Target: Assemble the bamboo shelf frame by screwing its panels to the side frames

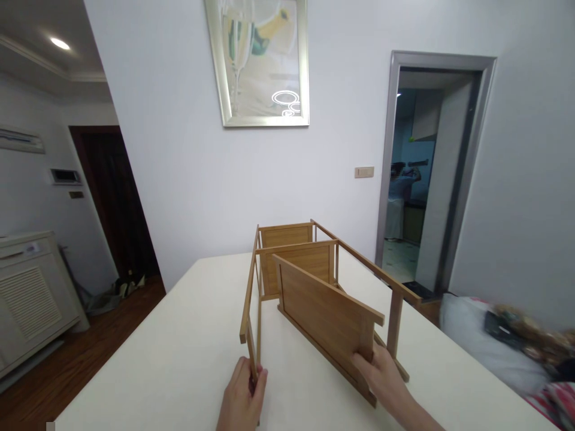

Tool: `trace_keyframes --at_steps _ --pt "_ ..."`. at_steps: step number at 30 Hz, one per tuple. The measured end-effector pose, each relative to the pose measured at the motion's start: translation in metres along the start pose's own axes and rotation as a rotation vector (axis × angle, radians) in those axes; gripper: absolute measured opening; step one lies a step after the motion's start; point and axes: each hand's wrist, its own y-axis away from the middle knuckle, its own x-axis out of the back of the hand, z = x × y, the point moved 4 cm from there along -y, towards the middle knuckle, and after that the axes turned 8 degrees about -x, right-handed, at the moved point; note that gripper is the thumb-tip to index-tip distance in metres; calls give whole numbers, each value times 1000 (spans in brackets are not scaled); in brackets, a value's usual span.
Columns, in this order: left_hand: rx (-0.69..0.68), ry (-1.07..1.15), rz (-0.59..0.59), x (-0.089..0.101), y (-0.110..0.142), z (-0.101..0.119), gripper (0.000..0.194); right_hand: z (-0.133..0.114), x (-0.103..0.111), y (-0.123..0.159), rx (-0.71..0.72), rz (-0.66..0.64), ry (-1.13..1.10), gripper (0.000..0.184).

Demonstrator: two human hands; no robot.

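Observation:
A wooden shelf frame (pixel 372 270) lies on its side on the white table (pixel 171 335), its open end towards me. Two wooden shelf panels, one at the far end (pixel 287 235) and one nearer (pixel 309 263), span between its rails. My left hand (pixel 242 392) is closed around a slim bar at the near left of the frame. In my right hand (pixel 380 368) is the near end of a loose wooden panel (pixel 323 317), thumb on its face. That panel stands on edge, slanting between the side rails, its far end close to the nearer fitted shelf.
Behind the table rises a white wall with a framed picture (pixel 265 123) and a switch plate (pixel 364 172). A doorway (pixel 389 155) opens at right. Bags and cloth (pixel 485 335) are piled beside the table's right edge; a white cabinet (pixel 38 293) stands at left.

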Motion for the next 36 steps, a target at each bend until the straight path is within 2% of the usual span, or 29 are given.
trace_keyframes --at_steps 6,9,13,20,31,36 --pt "-12 -33 43 7 -7 -13 31 25 -15 -2 -95 -37 19 16" --pt "10 -75 97 15 -13 -22 33 28 -21 -2 -98 -80 17 17" --pt "52 -91 143 23 -18 -30 36 24 -21 -3 -90 -57 50 13" --pt "67 -51 98 20 -18 -34 28 33 -13 -9 -152 4 32 9" --pt "96 -66 84 20 -19 -34 9 51 -1 -29 -276 -57 -129 10" --pt "100 -81 69 20 -19 -34 9 59 -3 -32 -289 -90 -152 13"
